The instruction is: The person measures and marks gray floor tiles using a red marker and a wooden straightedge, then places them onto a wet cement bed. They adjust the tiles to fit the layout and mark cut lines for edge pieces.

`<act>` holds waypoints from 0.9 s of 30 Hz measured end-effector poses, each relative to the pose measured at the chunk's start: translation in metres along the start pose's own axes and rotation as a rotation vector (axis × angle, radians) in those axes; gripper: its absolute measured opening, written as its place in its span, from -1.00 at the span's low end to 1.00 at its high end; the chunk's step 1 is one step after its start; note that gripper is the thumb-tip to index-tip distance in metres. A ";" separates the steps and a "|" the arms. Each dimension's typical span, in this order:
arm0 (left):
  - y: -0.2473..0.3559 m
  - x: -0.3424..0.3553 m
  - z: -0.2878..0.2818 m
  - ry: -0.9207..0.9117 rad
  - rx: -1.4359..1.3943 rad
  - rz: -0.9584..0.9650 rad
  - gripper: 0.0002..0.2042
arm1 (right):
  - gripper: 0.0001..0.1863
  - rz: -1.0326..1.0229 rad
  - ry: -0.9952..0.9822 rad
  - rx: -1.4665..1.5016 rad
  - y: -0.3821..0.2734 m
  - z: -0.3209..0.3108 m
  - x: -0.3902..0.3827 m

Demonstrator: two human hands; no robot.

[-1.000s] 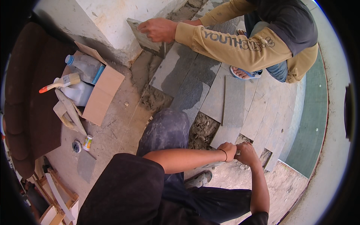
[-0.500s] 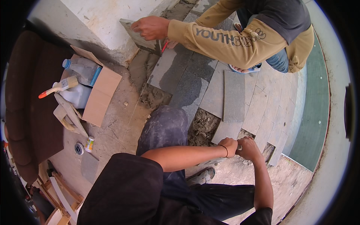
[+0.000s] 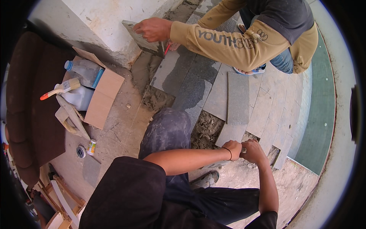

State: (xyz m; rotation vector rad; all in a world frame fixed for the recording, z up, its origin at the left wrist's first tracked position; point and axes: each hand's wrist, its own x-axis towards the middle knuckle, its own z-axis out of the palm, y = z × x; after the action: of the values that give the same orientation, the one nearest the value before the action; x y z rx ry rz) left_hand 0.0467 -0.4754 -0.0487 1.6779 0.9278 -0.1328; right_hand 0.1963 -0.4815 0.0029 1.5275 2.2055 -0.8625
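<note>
My left hand (image 3: 231,150) and my right hand (image 3: 254,152) are side by side over the near edge of the tiling, both closed. A small pale end of something shows between them; the rest is hidden by my fingers. Just left of my left hand, a bed of rough mortar (image 3: 207,130) lies exposed among the grey stone tiles (image 3: 214,100). One loose long tile (image 3: 238,98) rests on top of the others ahead of my hands. Across from me, a crouching person in tan sleeves holds a tile (image 3: 145,41) upright by the wall, with a red pencil-like stick (image 3: 167,49) at their other hand.
At left stands an open cardboard box (image 3: 103,97) with plastic bottles (image 3: 85,72), a paintbrush (image 3: 63,88) and a float (image 3: 71,117) by it. A small can (image 3: 91,147) is on the floor near a brown sofa (image 3: 36,110). A green panel (image 3: 318,110) borders the right side.
</note>
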 end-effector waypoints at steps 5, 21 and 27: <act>0.000 0.000 -0.001 -0.002 0.000 0.002 -0.76 | -0.71 0.011 0.004 -0.002 -0.001 0.001 0.001; -0.002 0.002 -0.001 0.005 -0.008 -0.006 -0.77 | -0.72 0.001 0.009 -0.007 0.002 0.001 0.004; -0.002 0.002 -0.001 0.015 -0.008 0.006 -0.76 | -0.72 -0.005 0.017 0.003 0.002 0.001 0.003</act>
State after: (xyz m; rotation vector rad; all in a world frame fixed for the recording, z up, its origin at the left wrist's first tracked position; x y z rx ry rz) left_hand 0.0469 -0.4734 -0.0508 1.6762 0.9330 -0.1123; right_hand 0.1967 -0.4790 -0.0002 1.5372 2.2212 -0.8582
